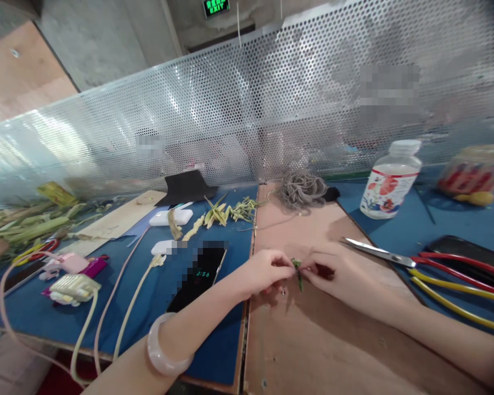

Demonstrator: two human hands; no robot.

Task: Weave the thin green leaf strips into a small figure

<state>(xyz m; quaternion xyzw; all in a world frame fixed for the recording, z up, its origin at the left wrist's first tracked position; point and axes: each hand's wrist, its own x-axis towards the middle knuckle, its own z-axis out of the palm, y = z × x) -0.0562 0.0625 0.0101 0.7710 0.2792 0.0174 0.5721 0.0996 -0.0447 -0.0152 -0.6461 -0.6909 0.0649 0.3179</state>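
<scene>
L hand [270,272] & R hand [336,269], below ctr frame, each pinch a green sprig [300,282]; uneven pull betw. grips could tear it.

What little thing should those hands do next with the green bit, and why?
Maybe the left hand should hold the green bit steady while the right hand slides its grip slightly lower, because both hands pinch close together and one end pokes out below.
</scene>
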